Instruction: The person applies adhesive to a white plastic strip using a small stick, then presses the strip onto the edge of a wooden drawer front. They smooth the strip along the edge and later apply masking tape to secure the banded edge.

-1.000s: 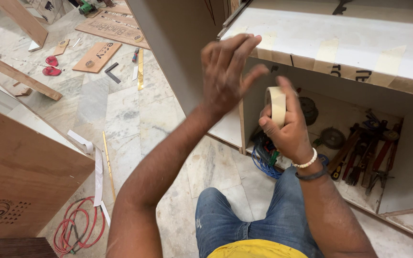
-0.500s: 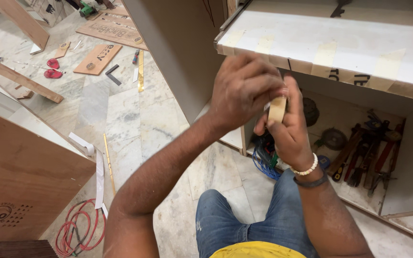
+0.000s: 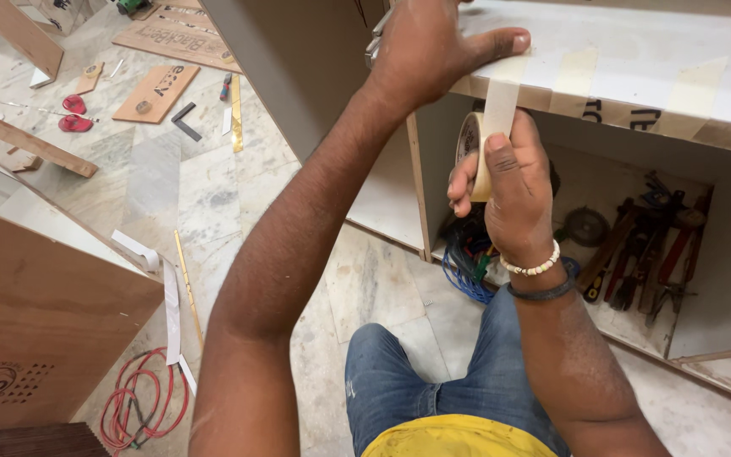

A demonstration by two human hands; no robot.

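Note:
My right hand [image 3: 509, 182] grips a roll of cream masking tape [image 3: 472, 151] just under the front edge of a white cabinet top [image 3: 636, 59]. A strip of tape [image 3: 499, 106] runs from the roll up over that edge. My left hand [image 3: 429, 46] lies flat on the cabinet top, its thumb pressing the strip's upper end down. Further along the same edge to the right, other tape strips [image 3: 574, 83] are stuck. A bead bracelet and a dark band sit on my right wrist.
Inside the open cabinet lie several hand tools [image 3: 653, 245] and a coil of blue cable [image 3: 467, 262]. A plywood panel [image 3: 35, 322] stands at the left, with a red cable [image 3: 137, 406] on the marble floor beside it. Wood offcuts [image 3: 158, 93] are scattered at the back.
My left hand has moved from mid-air onto the cabinet top. The right hand has drawn the roll downward, so a strip now stretches over the edge.

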